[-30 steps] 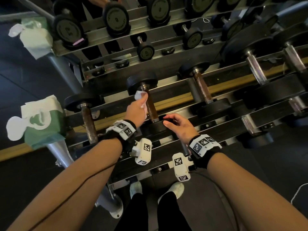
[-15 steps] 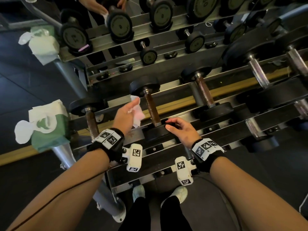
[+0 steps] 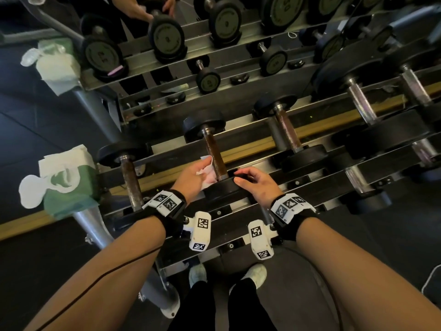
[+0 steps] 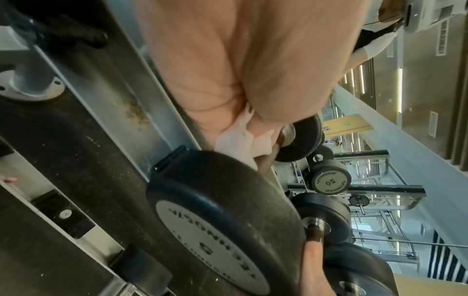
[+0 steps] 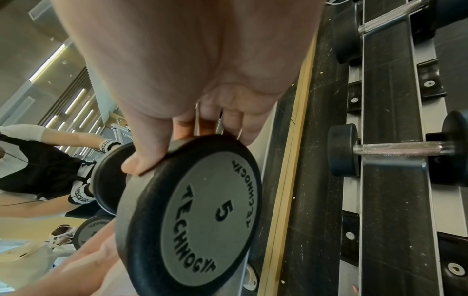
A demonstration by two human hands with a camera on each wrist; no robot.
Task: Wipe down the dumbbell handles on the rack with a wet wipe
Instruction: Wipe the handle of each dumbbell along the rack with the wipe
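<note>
Head view showed the left hand (image 3: 193, 176) pinching the wipe (image 3: 207, 168) against the handle (image 3: 216, 156), whose long axis ran up and away; the right hand (image 3: 256, 183) gripped the near weight (image 3: 224, 191) on the rack (image 3: 238, 206).

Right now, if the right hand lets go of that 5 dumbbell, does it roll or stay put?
Probably stays: the dumbbell lies across two rack rails. Its round end plate might turn under rubbing, which would explain the right hand gripping the rim. Likely dense for its size; the wipe is floppy.
</note>
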